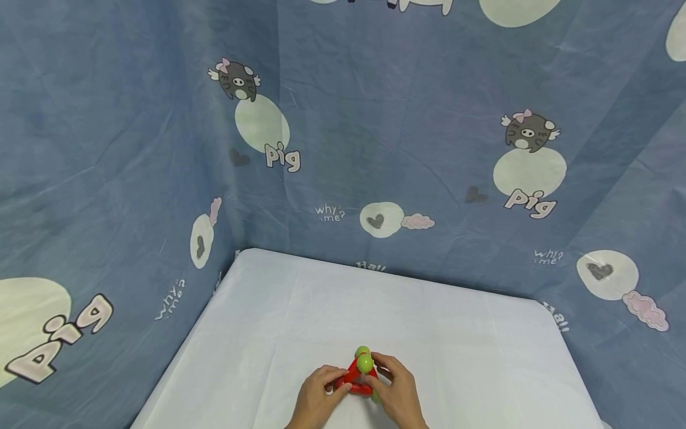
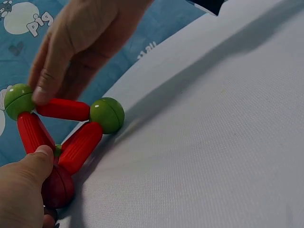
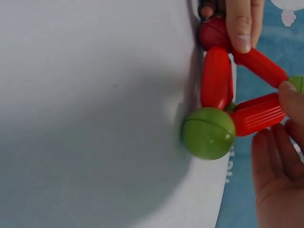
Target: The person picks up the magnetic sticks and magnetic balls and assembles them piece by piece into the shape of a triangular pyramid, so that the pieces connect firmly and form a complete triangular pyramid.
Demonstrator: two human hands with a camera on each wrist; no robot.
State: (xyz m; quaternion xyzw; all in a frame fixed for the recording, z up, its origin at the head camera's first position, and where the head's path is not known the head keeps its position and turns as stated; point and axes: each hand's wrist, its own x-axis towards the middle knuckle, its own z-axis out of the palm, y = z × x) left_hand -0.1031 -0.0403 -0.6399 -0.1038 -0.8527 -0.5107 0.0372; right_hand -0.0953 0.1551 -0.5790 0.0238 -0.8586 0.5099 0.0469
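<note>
Both hands hold a magnetic ball-and-stick frame, a triangle of red rods (image 2: 81, 147) with balls at its corners. My left hand (image 1: 315, 398) pinches it by the dark red ball (image 2: 58, 187), its thumb lying over the rod end there. My right hand (image 1: 401, 390) grips the top corner, thumb at the joint of a red rod (image 3: 260, 115) and a green ball (image 2: 19, 101). A second green ball (image 3: 209, 133) forms the lower corner near the table. More green shows behind the rods, mostly hidden.
A white-covered table (image 1: 445, 333) lies beneath the hands. Blue cloth (image 1: 343, 131) printed with pigs hangs behind it and along the left side. Shadows of the arms fall across the white cover.
</note>
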